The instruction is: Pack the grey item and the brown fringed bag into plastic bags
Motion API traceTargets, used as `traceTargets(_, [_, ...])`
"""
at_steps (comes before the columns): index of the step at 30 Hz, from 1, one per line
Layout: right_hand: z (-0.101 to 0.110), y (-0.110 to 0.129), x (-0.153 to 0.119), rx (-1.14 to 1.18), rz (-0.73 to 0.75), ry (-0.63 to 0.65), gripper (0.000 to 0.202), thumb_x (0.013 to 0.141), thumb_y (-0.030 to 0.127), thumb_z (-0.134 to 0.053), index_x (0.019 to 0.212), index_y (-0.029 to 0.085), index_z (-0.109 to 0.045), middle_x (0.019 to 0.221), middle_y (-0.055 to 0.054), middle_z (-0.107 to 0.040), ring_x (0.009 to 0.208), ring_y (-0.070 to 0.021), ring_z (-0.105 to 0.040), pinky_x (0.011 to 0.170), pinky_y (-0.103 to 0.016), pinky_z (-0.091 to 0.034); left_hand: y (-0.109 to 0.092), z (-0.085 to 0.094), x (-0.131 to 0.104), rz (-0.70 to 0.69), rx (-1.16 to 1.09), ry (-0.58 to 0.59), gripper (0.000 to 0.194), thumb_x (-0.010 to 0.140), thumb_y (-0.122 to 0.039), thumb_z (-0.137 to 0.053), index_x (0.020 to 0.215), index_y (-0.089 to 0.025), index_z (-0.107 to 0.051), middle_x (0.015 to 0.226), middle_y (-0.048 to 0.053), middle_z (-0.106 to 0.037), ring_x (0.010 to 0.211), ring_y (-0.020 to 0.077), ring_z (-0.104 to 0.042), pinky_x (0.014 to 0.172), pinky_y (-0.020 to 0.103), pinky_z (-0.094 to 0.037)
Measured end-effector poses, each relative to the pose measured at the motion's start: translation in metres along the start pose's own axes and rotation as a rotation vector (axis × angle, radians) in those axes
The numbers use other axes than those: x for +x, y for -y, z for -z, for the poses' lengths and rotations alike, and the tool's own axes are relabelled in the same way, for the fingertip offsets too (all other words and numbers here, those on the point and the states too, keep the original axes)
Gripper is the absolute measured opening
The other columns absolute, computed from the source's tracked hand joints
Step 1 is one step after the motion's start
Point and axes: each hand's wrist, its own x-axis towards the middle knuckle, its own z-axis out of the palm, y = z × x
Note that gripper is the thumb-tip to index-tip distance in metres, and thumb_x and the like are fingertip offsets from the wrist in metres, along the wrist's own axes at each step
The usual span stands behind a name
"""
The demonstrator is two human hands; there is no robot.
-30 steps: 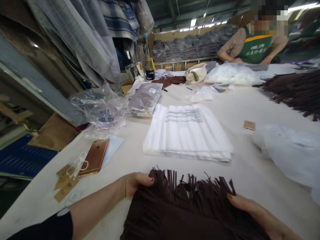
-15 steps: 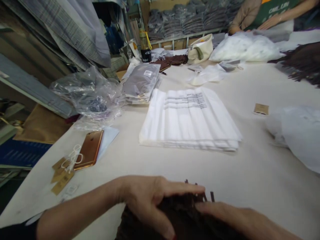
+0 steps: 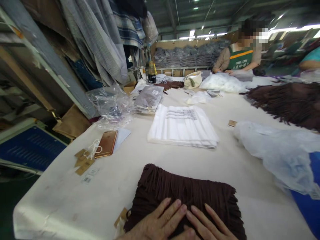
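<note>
A dark brown fringed piece, perhaps a folded scarf or a bag, lies flat at the table's near side. My left hand rests on it with fingers stretched out. Beside it my right hand also lies flat on the fringe, fingers spread. Neither hand grips anything. A tan tag sticks out at the piece's left edge. Beyond the piece is a stack of white printed plastic bags.
At left lie a phone, tan tags with white string and clear plastic. Grey packed garments sit behind. Translucent bags and a brown fringed pile are at right. A person in a green apron works across the table.
The view has tilted up and back. My hands, earlier around the fringe at the piece's far edge, now lie flat on its near part, and more of the brown piece shows.
</note>
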Motion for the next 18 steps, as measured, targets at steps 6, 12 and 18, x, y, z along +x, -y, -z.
traceTargets(6, [-0.006, 0.004, -0.010, -0.015, -0.068, -0.008, 0.043, 0.089, 0.039, -0.046, 0.127, 0.018, -0.050, 0.131, -0.007, -0.054, 0.128, -0.0216, -0.041, 0.113, -0.044, -0.019, 0.014, 0.011, 0.011, 0.012, -0.153, 0.145, 0.079, 0.084, -0.050, -0.052, 0.143, -0.013, -0.015, 0.144, 0.023, -0.029, 0.137, 0.0343, -0.018, 0.107, 0.048, -0.031])
traceTargets(12, [-0.017, -0.017, -0.012, 0.087, -0.199, 0.154, 0.070, 0.086, 0.046, -0.045, 0.143, 0.012, -0.021, 0.145, -0.012, -0.032, 0.136, -0.0263, -0.023, 0.104, -0.047, -0.038, 0.053, -0.004, 0.038, 0.020, -0.277, 0.193, 0.088, 0.079, -0.058, -0.055, 0.144, -0.018, -0.011, 0.146, 0.025, -0.023, 0.136, 0.0359, -0.017, 0.108, 0.052, -0.027])
traceTargets(18, [-0.024, -0.026, -0.017, 0.086, -0.235, 0.169, 0.069, 0.087, 0.044, -0.044, 0.144, 0.015, -0.017, 0.147, -0.009, -0.030, 0.137, -0.0241, -0.021, 0.109, -0.048, -0.029, 0.059, 0.011, 0.047, 0.091, -0.322, 0.202, 0.079, 0.081, -0.054, -0.055, 0.143, -0.018, -0.020, 0.145, 0.023, -0.028, 0.136, 0.0359, -0.021, 0.107, 0.057, -0.022])
